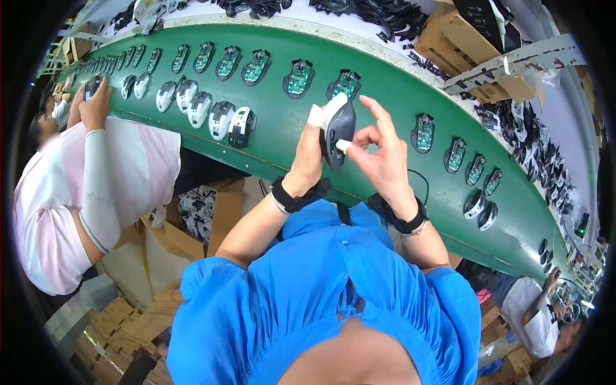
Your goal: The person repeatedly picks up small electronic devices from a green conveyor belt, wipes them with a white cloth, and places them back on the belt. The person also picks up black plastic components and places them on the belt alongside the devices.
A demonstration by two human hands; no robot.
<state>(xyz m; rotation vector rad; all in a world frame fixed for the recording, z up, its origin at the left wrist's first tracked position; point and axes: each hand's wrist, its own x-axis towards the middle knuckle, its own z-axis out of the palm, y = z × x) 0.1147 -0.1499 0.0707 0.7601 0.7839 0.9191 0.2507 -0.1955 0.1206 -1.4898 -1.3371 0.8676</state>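
A computer mouse (340, 135) with a black side and a white upper part is held up on edge over the green bench. My left hand (306, 157) is closed round its left side, the thumb in a white finger cot. At the mouse's right side is my right hand (385, 160), thumb and a curled finger pinched together and the index finger raised. Whether a small part sits in that pinch is hidden. Just beyond the mouse lies an opened mouse base with a green circuit board (347, 82). Black straps circle both wrists.
Open mouse bases (298, 78) line the green bench (273, 122). Several white-and-black mouse shells (221, 120) lie to the left, with two more shells (475, 204) at right. Co-workers sit on either side. Cardboard boxes (452, 48) and piled black parts (369, 16) stand beyond the bench.
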